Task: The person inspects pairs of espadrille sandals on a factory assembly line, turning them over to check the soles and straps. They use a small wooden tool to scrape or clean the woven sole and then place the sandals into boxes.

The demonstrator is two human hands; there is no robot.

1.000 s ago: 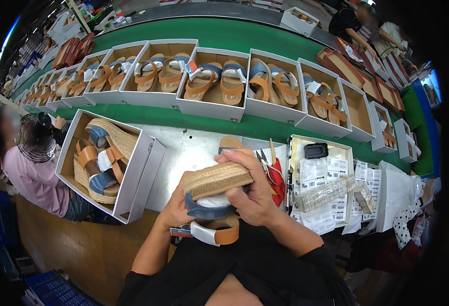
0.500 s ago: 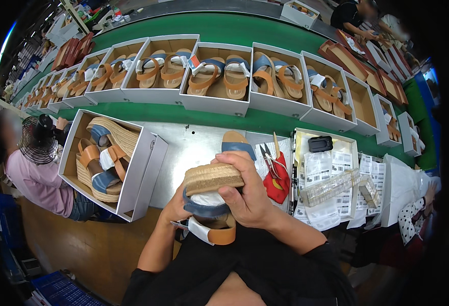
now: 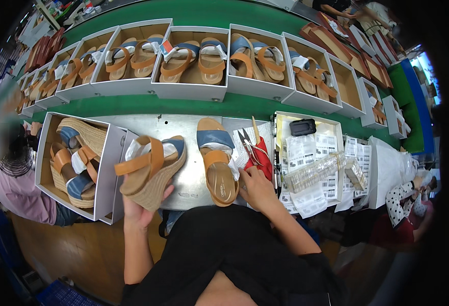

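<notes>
Brown floor [image 3: 84,250] is showing lower left, silver desk [image 3: 181,125] is gleaming mid-frame, green desk [image 3: 199,12] is stretching along the top, pale light [image 3: 424,66] is glowing upper right

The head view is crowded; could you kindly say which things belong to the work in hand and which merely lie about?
Work in hand:
wedge sandal, held by left hand
second sandal, beside right hand
open shoebox, probably

Lying about, apparently:
scissors
black case
printed sheets

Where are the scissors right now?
In the head view, the scissors lie right of centre, beside the red cloth-like item, just beyond the right hand.
</notes>
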